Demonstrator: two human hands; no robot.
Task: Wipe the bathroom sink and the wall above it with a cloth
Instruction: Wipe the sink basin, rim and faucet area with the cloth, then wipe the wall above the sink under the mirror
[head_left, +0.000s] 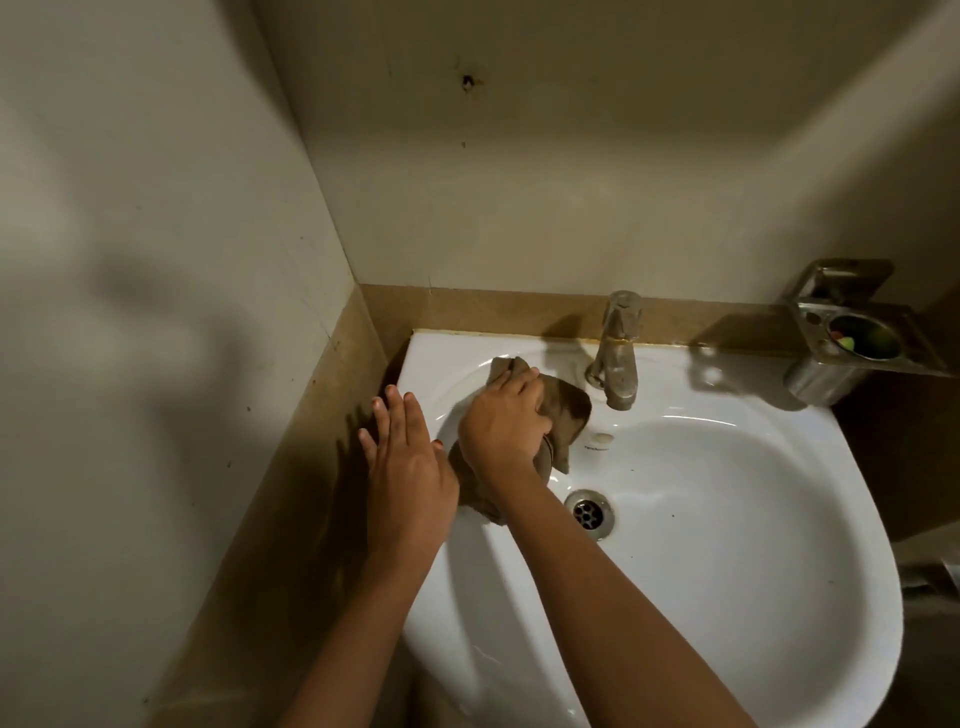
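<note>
A white ceramic sink (779, 519) fills the lower right of the head view, with a metal drain (589, 512) in its bowl. My right hand (506, 418) presses a brown cloth (566, 410) against the back left of the basin, just left of the tap (618, 353). Part of the cloth is hidden under the hand and wrist. My left hand (408, 467) lies flat with fingers spread on the sink's left rim, holding nothing. The pale wall (545, 182) rises above the sink, with a dark hole (469, 81) high up.
A metal holder (852, 332) with a cup of small coloured items is fixed on the right by the wall. A brown tiled band (493, 309) runs behind the sink and down the left side. The left wall (156, 260) meets the back wall in a corner.
</note>
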